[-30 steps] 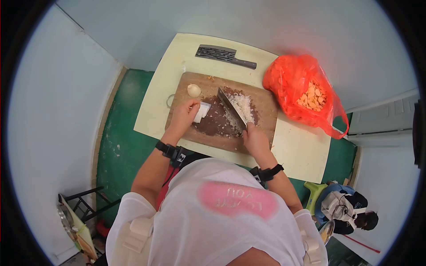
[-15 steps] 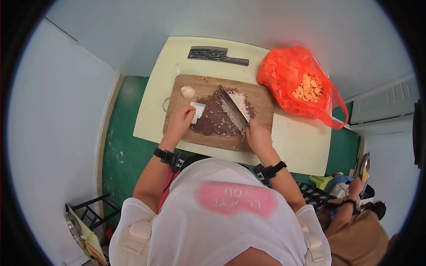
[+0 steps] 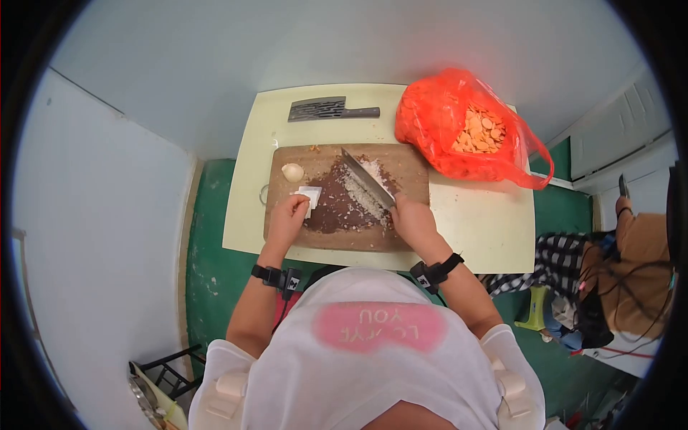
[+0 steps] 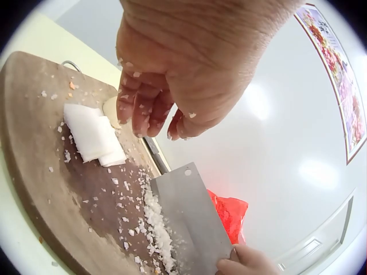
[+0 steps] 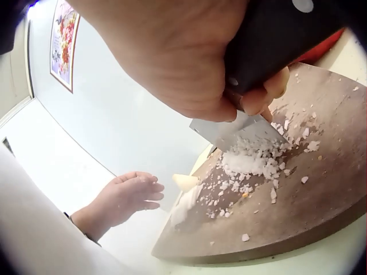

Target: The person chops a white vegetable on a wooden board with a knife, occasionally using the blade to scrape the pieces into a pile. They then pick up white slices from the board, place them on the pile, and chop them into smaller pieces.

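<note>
My right hand (image 3: 416, 222) grips the dark handle of a cleaver (image 3: 369, 179), its blade slanting across the cutting board (image 3: 419, 188). Along the blade lies a heap of finely chopped white bits (image 5: 249, 163). My left hand (image 3: 288, 222) hovers at the board's left side, close by a few flat white slices (image 4: 92, 134) of some vegetable. Its fingers are loosely bent with nothing between them, and small white crumbs stick to the skin. Behind the slices sits a round cream-coloured piece (image 3: 292, 172), partly hidden by my fingers in the left wrist view.
A second cleaver (image 3: 319, 108) lies at the table's back edge. At the back right, a red plastic bag (image 3: 437, 129) holds many orange slices (image 3: 480, 132). The pale table (image 3: 487, 229) stands against a wall. Another person (image 3: 641, 265) is at far right.
The head view has shifted, so the table appears lower and further left. Both hands keep nearly the same places over the board. Another person has come into view and moved towards the right edge.
</note>
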Available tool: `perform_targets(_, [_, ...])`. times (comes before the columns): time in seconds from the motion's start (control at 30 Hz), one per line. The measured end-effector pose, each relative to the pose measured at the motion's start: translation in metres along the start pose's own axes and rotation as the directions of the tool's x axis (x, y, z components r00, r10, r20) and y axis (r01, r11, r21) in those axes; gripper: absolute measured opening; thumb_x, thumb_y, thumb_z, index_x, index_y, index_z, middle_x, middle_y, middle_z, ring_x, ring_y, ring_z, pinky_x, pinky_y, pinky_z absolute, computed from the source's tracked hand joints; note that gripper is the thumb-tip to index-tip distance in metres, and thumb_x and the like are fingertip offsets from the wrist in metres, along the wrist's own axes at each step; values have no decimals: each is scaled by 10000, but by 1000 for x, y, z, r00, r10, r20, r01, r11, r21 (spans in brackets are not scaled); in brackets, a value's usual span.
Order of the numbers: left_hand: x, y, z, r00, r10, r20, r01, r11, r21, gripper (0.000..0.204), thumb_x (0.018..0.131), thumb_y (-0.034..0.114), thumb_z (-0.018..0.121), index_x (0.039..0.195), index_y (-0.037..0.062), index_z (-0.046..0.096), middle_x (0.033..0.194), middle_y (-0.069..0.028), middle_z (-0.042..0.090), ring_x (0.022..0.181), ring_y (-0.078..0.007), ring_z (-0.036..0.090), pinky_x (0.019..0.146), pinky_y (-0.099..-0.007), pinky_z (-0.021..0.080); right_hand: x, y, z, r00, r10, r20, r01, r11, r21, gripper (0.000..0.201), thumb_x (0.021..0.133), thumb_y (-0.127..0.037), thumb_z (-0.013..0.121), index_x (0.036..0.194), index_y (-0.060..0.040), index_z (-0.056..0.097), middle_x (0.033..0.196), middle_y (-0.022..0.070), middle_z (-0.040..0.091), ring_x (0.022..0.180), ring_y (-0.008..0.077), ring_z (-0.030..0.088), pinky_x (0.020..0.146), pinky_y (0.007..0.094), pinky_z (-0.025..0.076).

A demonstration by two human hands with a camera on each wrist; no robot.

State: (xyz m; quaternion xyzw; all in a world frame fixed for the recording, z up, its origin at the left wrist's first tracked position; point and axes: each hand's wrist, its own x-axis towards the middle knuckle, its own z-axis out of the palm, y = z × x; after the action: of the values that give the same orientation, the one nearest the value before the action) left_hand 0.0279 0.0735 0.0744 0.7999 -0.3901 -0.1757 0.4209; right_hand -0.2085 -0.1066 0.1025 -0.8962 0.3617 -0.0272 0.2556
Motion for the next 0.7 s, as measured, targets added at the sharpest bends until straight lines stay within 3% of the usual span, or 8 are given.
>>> perform_targets(0.1, [-3, 5, 4, 1000, 2, -7, -2, 1000, -13, 159, 869, 118, 605, 957, 0, 666, 807, -99, 669, 724, -171, 627, 674, -292, 493, 2, 4, -13, 999, 32, -38, -32, 999, -4, 147, 870, -83, 472, 938, 17, 557, 769, 247, 652, 745, 399, 662, 669, 500, 521])
perform_targets(0.2, [-8, 8, 11, 1000, -14, -1, 14, 1000, -24, 158, 866, 115, 610, 960, 4, 670, 793, -89, 669, 712, -155, 619, 666, -283, 491, 13, 24, 3, 999, 49, -16, -49, 999, -8, 164, 870, -81, 471, 959, 24, 560, 766, 255, 650, 740, 398, 664, 660, 494, 523])
perform_targets(0.27, [-7, 8, 14, 1000, -16, -8, 16, 999, -32, 158, 864, 116, 613, 962, 6, 673, 788, -85, 669, 707, -147, 616, 661, -280, 491, 15, 34, 3, 999, -11, -32, 11, 1000, -19, 171, 872, -76, 461, 967, 27, 560, 778, 257, 651, 742, 398, 665, 663, 492, 524])
perform_targets(0.33, [-13, 11, 14, 999, 46, -21, -46, 999, 13, 159, 864, 121, 620, 963, 9, 676, 784, -73, 668, 697, -134, 608, 653, -276, 488, 9, 27, -4, 997, -75, -34, 74, 997, -26, 178, 875, -71, 452, 974, 30, 560, 789, 259, 653, 744, 398, 666, 667, 490, 525])
perform_targets(0.4, [-20, 15, 13, 998, 36, -44, -34, 999, 32, 159, 865, 124, 621, 961, 10, 676, 782, -72, 666, 697, -133, 607, 651, -276, 486, 1, 19, -12, 999, 24, 21, -24, 1000, 7, 182, 873, -61, 440, 976, 33, 556, 839, 260, 657, 782, 399, 666, 690, 489, 525])
perform_targets(0.5, [-30, 22, 13, 999, -2, -53, 5, 998, 59, 157, 867, 127, 621, 957, 11, 676, 779, -69, 665, 694, -131, 605, 649, -275, 484, -2, 21, -1, 999, -50, 13, 49, 999, 20, 174, 866, -59, 443, 968, 35, 550, 856, 262, 656, 792, 404, 664, 695, 492, 523])
perform_targets(0.7, [-35, 19, 4, 998, -38, -51, 43, 995, 89, 161, 877, 114, 615, 977, 5, 679, 790, -49, 660, 707, -108, 592, 662, -257, 482, -7, 18, -6, 998, -67, -1, 67, 998, 8, 154, 861, -63, 448, 936, 28, 547, 845, 258, 655, 783, 400, 666, 670, 492, 523])
